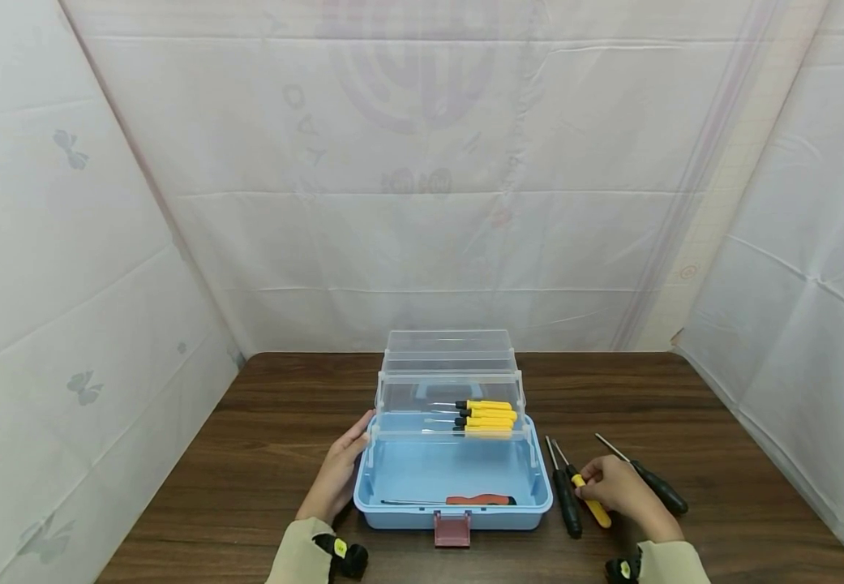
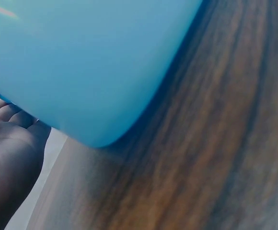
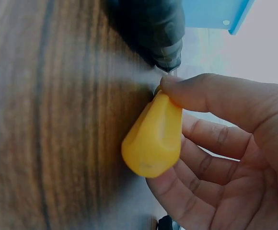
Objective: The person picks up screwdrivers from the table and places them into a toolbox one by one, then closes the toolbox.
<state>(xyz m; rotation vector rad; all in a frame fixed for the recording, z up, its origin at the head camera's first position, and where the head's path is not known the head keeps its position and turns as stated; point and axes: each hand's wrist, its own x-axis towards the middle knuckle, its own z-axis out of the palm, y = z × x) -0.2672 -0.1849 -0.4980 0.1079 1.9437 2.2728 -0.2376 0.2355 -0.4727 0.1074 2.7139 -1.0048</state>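
A light-blue toolbox [image 1: 454, 521] stands with its lid up and its clear trays raised. My left hand [image 1: 340, 470] rests along its left side, fingers mostly straight against the wall; the left wrist view shows the palm [image 2: 9, 158] beside the blue wall [image 2: 96, 72]. On the table to the right, my right hand [image 1: 617, 489] pinches a yellow-and-black screwdriver [image 1: 597, 513] between thumb and fingers, its yellow handle end [image 3: 153, 139] facing the right wrist camera. Black-handled screwdrivers lie on either side, one [image 1: 567, 503] nearer the box, another [image 1: 661, 488] farther right.
Several yellow-handled screwdrivers [image 1: 490, 418] lie in the raised clear tray. An orange-and-black screwdriver [image 1: 478, 500] lies along the box's front inside wall. A reddish latch [image 1: 452, 531] hangs at the front. The wooden table [image 1: 246, 478] is bordered by white sheeting [image 1: 407, 243].
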